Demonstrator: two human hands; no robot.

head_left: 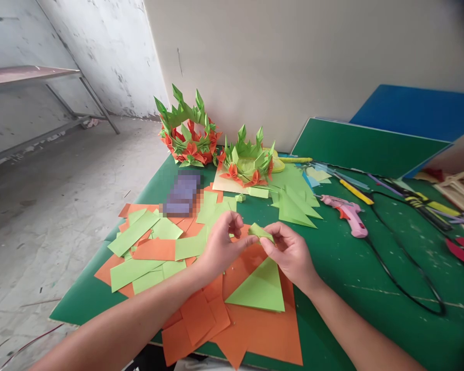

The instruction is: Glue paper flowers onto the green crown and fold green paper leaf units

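- Folded green paper (262, 233) was seen in the head view between the two hands, raised over the orange sheets (268, 335).
- By the right hand (292, 252) the paper was pinched at its right end, between thumb and bent forefinger.
- By the left hand (225, 241) only the thumb was brought to the paper's left part; the fingers were curled and parted from this thumb, so no full pinch was made on that side.
- The step in hand was judged to be the folding of a small paper unit, its shape being not completed.
- For the next move, a steady right pinch and a firm pressing of the crease by the left thumb seemed to be required; with a loose hold, the fold could be opened again.
- Below the hands, a green triangle (261, 288) was laid on the orange paper, and green strips (135, 234) were scattered at the left.
- Behind, a larger paper crown (193, 150) and a smaller paper crown (255, 178) were placed near the wall.
- At the right, a pink glue gun (346, 210) was left on the green table (325, 324), untouched by either hand.
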